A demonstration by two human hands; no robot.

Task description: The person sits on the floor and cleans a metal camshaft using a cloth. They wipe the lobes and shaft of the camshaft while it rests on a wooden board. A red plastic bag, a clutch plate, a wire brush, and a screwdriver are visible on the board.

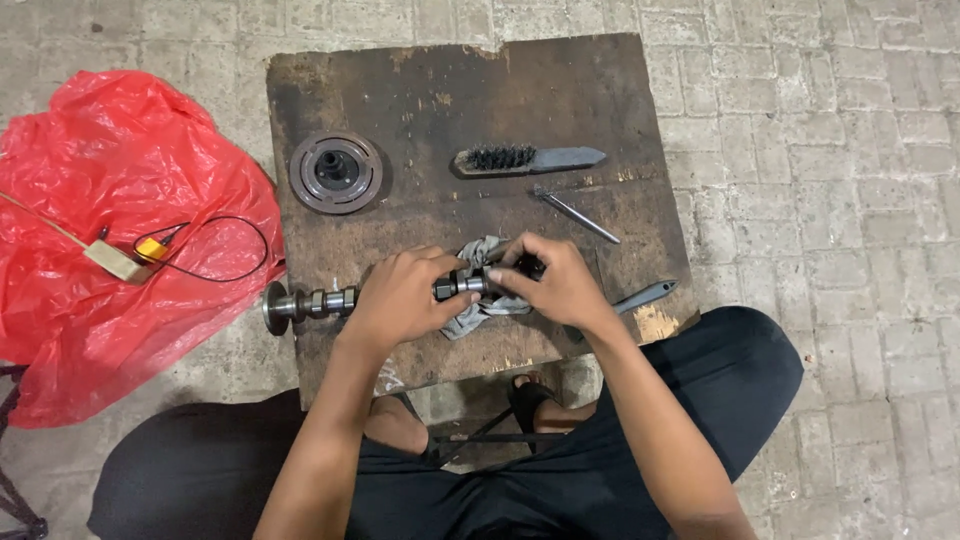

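A long metal camshaft [310, 301] lies across the near part of a dark wooden board [440, 90], its round end sticking out past the board's left edge. My left hand [405, 295] is wrapped around the shaft's middle. My right hand [555, 285] grips the shaft's right part, fingers curled over it. Under and between the hands sits a crumpled grey rag [487, 308], touching the shaft.
On the board lie a round metal disc [335, 171] at the far left, a wire brush [527, 159] and a thin metal rod [577, 215]. A grey tool handle [645, 296] pokes out right of my right hand. A red plastic bag [110, 230] with a small wired device [130, 257] lies left on the paving.
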